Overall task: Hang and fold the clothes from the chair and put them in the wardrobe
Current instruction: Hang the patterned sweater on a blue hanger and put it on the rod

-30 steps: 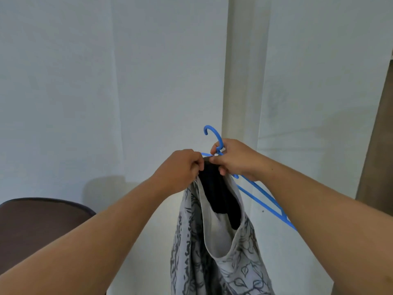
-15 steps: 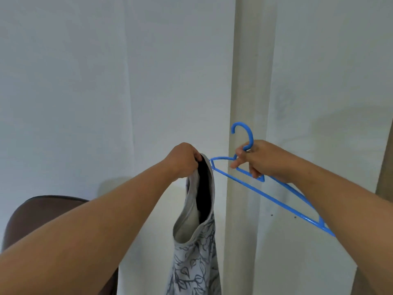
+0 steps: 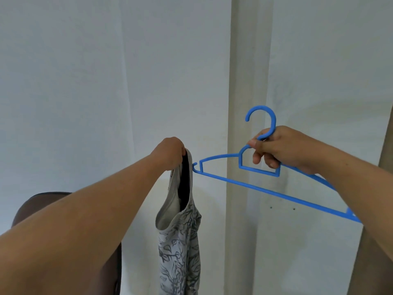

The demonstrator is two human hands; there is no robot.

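Note:
My left hand (image 3: 170, 153) grips the shoulder strap of a grey sleeveless top (image 3: 180, 235) with a dark leaf print; the garment hangs straight down from it. My right hand (image 3: 276, 150) holds a blue plastic hanger (image 3: 221, 178) by its neck, just under the hook, which points up. The hanger slants down to the right, and its left tip sits right beside the strap in my left hand. Its far right end passes behind my right forearm.
A white wall fills the view, with a pale vertical pillar (image 3: 248, 81) behind the hanger. The brown back of a chair (image 3: 36, 204) shows at the lower left behind my left arm. A brown wooden panel edge (image 3: 386, 150) runs down the right border.
My hands were together at the garment's strap; now they have parted. My right hand has carried the hanger to the right and turned its hook upright, while my left keeps the top.

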